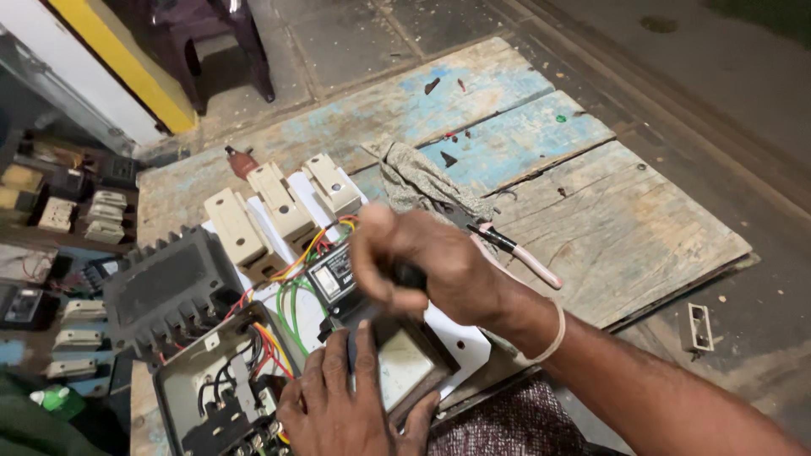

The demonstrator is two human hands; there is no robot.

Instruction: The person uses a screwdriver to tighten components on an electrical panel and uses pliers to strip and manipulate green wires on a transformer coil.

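While the left hand (346, 405) pressed flat on the grey box (405, 367) at lower centre, the right hand (422, 262) fisted a dark tool handle (410, 274) above.

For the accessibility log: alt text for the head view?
Right hand grips a dark tool handle over a wired electrical panel on a worn wooden board; left hand steadies an open metal box. Pliers lie nearby.

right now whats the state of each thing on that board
right hand: fingers closed round a dark tool handle, blurred
left hand: flat on the grey box, pressing it
black cover: off, lying beside the open switch box
pliers: lying loose on the planks
rag: crumpled
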